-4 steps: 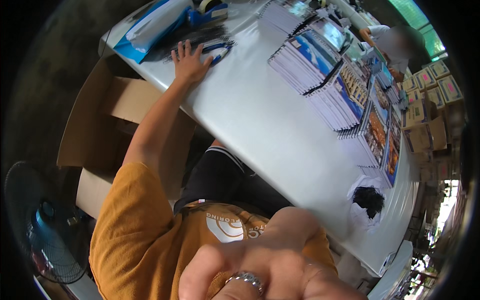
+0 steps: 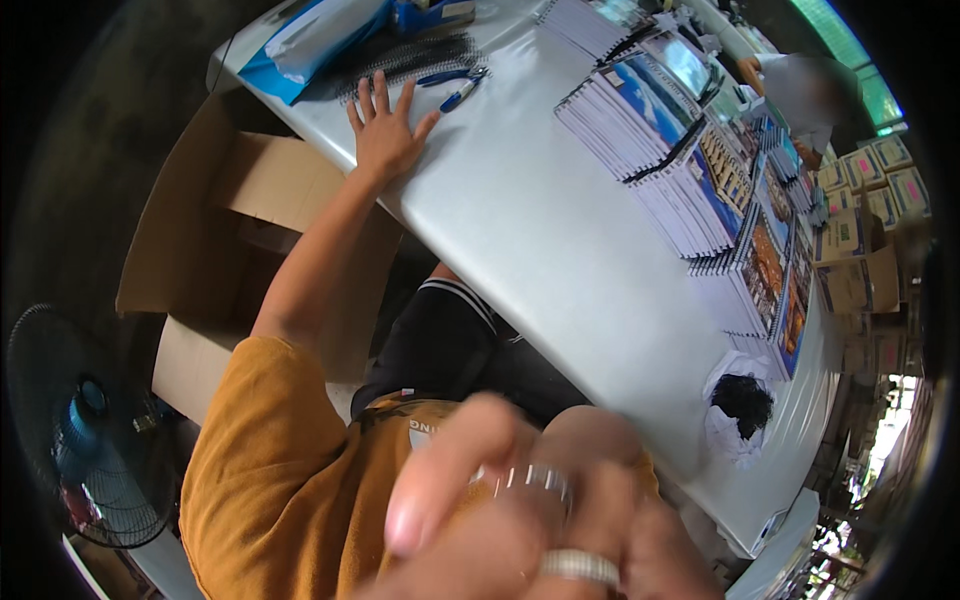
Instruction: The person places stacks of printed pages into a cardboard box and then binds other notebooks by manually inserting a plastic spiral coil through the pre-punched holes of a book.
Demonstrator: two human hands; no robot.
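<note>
Two hands are in view, and only one is near the pile of black coils. Your left hand is flat, palm down, with fingers spread at the near edge of that pile, clasping nothing. Your right hand is raised close to the camera, well apart from the pile, its fingers bent and blurred; whether it grasps anything, you cannot tell from this view.

The coils lie on the white desk. Just right of them rests a blue-handled tool, perhaps pliers; just beyond them is a blue tape dispenser, and left of them a blue-and-white bag. Stacks of spiral-bound notebooks stand well to their right.

The step in hand looks like a reach or a rest beside the coils, with no grip made. To lift one, you would need to curl your left fingers and part a single coil from its neighbours, since they seem apt to tangle.
</note>
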